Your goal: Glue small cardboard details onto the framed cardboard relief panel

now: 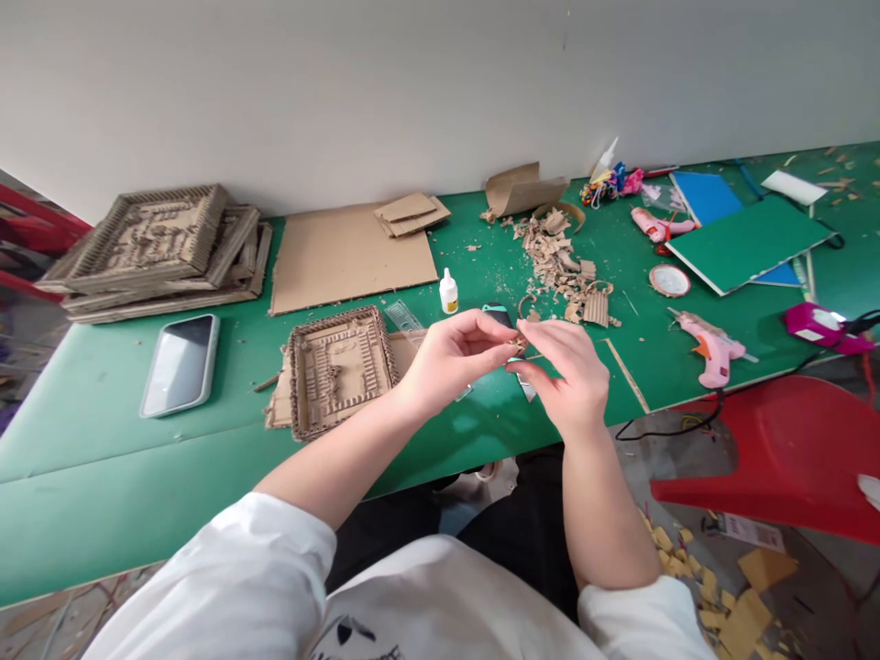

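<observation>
My left hand (457,357) and my right hand (567,371) meet above the green table, fingertips pinched on a small brown cardboard piece (519,346). A thin curled strip (526,304) rises beside the right fingertips. Beneath the hands lies a dark and teal tool (498,314), partly hidden. Left of my left hand sits a cardboard tray (344,368) with corrugated edging and raised strips inside. A small white glue bottle (448,291) stands just beyond my left hand, near a clear ruler (404,318).
Cardboard scraps (550,252) lie behind the hands. A phone (181,365) and stacked cardboard trays (148,238) are at left, beside a flat cardboard sheet (350,261). At right are a pink glue gun (711,346), green board (753,238) and red stool (804,449).
</observation>
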A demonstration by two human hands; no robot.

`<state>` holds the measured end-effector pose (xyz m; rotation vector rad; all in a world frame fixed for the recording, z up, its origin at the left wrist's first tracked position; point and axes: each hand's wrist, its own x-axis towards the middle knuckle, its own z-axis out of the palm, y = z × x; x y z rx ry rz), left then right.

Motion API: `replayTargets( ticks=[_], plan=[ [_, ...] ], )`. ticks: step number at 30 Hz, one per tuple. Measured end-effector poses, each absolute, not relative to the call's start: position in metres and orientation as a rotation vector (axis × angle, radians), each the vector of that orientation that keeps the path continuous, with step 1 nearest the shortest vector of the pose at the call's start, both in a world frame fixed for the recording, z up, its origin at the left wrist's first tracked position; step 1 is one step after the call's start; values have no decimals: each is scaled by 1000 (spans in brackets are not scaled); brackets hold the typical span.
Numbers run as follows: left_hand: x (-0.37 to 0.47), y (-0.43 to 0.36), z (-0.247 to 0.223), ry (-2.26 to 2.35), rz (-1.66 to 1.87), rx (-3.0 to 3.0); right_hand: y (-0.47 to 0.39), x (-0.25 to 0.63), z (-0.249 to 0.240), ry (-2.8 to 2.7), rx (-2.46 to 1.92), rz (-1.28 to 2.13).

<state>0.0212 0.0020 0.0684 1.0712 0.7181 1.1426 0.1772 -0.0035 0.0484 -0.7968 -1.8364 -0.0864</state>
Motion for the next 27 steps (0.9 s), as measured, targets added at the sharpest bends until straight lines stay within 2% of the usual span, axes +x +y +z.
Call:
replayTargets(
  ticks=[8, 27],
  plan=[
    [18, 4, 71, 651, 1038, 1067, -5, 174, 50, -1765, -771, -96],
    [18, 2, 70, 624, 1065, 1133, -7, 168, 48, -1802, -769, -149]
  ],
)
